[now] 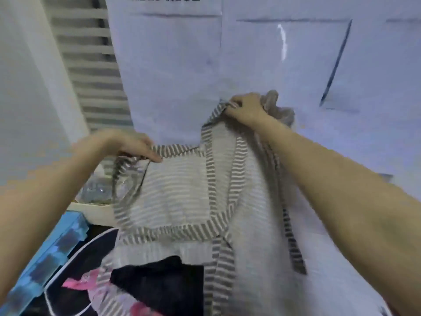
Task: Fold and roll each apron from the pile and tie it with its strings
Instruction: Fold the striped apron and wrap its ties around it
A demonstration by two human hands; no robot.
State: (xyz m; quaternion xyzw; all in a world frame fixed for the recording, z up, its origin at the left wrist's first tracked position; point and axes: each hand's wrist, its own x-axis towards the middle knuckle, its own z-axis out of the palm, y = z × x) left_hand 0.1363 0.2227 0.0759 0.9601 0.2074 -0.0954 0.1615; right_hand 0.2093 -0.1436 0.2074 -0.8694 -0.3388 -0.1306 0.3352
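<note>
In the head view, our right hand (245,108) is curled tight on the far corner of the striped apron (182,190), fingers bunched over the banded hem where it meets a wad of gathered cloth. Our left hand (129,144) pinches the nearer-left corner of the same top edge, thumb and fingers closed on the striped binding.

Between the two grips the top hem runs as a slanted line: up and away toward the right hand, down and toward us at the left. From that line the apron hangs below both hands, its long axis dropping toward our body, so the whole panel lies on our side of the grips. The lower part drapes onto the pile (141,281) of dark and pink fabrics directly beneath.

One apron string (293,242) trails down from under the right hand, just beside the right forearm; a second striped band falls near the middle of the panel below the right grip. The strings thus sit nearer the right hand than the left.

We judge the apron is only being spread, not yet folded. The fold looks set to turn on that hem line, with the left hand the freer of the two.

Beyond the grips stands a pale printed sheet (170,76); left of the left hand, a blue box (45,254).
</note>
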